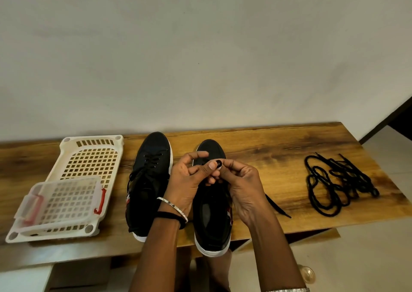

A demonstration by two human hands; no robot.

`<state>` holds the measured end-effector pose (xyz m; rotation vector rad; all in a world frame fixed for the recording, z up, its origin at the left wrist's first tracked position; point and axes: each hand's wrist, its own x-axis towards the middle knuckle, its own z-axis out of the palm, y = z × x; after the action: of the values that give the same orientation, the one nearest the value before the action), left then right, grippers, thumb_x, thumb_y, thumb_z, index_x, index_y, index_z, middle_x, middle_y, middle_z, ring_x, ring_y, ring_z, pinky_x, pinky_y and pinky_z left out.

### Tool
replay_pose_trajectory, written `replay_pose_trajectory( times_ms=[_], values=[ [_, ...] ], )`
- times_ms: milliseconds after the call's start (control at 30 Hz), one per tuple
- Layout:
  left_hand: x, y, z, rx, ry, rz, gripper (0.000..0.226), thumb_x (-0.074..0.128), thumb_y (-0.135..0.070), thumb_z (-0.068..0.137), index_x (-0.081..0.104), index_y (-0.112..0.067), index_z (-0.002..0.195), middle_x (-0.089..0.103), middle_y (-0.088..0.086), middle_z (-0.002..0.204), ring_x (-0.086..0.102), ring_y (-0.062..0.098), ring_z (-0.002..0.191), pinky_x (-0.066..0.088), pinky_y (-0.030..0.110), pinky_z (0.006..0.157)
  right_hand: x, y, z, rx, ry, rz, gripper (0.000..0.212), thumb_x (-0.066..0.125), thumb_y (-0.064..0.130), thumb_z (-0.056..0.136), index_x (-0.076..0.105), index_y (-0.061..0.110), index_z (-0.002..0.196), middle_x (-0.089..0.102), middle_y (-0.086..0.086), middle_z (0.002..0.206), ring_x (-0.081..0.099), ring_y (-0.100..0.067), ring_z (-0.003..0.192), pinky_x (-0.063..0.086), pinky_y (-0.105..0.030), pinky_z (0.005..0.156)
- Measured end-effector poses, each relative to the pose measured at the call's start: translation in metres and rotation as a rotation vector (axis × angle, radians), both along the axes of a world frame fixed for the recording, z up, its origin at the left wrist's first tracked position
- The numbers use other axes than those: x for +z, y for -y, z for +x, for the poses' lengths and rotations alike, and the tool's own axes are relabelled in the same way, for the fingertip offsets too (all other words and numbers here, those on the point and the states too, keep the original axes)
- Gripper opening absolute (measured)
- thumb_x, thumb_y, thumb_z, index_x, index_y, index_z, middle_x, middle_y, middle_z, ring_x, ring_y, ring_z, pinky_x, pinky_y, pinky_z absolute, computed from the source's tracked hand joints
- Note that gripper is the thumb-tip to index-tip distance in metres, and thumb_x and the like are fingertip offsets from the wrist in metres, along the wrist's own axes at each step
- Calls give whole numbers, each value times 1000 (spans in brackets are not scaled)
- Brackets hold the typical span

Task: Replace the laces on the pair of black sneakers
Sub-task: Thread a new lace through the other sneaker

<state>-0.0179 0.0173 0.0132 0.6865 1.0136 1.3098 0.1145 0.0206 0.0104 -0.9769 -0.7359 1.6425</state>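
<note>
Left hand and right hand both pinch a black lace over the sneaker at the front edge of the table; best drawn through evenly, untwisted.

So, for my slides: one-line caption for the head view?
Left hand and right hand pinch a black lace above one sneaker, beside the laced sneaker and loose laces.

The left hand and right hand cover the tongue and eyelets of the right sneaker, so the threaded eyelets cannot be determined. The black lace passes out of sight under the right hand. The table is cut off at the left edge. A bangle is cut off at the bottom edge. A round gold object is too blurred to identify.
</note>
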Motion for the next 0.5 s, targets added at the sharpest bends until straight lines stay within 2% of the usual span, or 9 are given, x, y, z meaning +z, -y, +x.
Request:
replay_pose_trajectory(
  times_ms=[133,267,400,500],
  values=[
    [-4,-1,0,23,-36,19,28,76,-13,74,65,-1,97,71,16,75,62,17,61,53,21,59,-1,-1,8,62,25,34,30,73,8,78,74,-4,106,71,-15,84,67,-18,76,56,-24,73],
    [-10,-3,1,97,-158,65,25,77,-17,76,61,-2,88,70,15,72,62,15,56,53,23,57,0,-1,9,111,43,48,31,74,13,81,75,-2,108,72,-14,89,65,-15,81,54,-23,77],
    [-11,-3,2,99,-238,93,27,76,-20,80,59,-1,87,64,12,72,59,14,58,51,25,58,1,0,-1,-10,39,35,16,71,13,87,75,0,97,59,-13,77,56,-10,63,53,-22,65],
    [-9,-3,1,58,-244,110,24,77,-17,78,58,-3,85,64,9,73,63,15,62,53,25,61,-1,-1,-10,-87,33,-1,17,66,17,95,72,1,93,54,-11,71,50,-10,55,50,-24,58]
  ],
)
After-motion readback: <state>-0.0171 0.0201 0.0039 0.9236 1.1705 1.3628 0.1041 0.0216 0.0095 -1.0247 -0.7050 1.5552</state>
